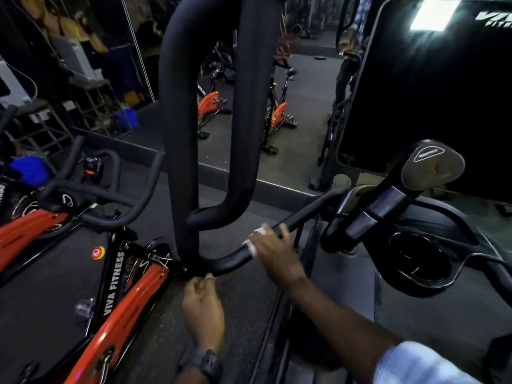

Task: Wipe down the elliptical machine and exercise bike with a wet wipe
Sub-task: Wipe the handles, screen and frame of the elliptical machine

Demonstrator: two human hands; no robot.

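Observation:
The elliptical machine's black looped handlebar (180, 120) rises through the middle of the view and bends into a lower bar (304, 214). My right hand (274, 253) is wrapped around that lower bar, pressing a white wet wipe (253, 242) against it. Just below the bar's bend, my left hand (203, 306), with a dark watch on its wrist, hovers with fingers loosely curled and nothing in it. An orange and black exercise bike (124, 295) marked VIVA FITNESS stands at the lower left.
The elliptical's dark console (432, 92) and a resistance knob (433, 164) fill the right side, with a cup holder (415, 261) below. A second orange bike (30, 225) stands at far left. A wall mirror (299, 106) ahead reflects more bikes. The floor is dark rubber.

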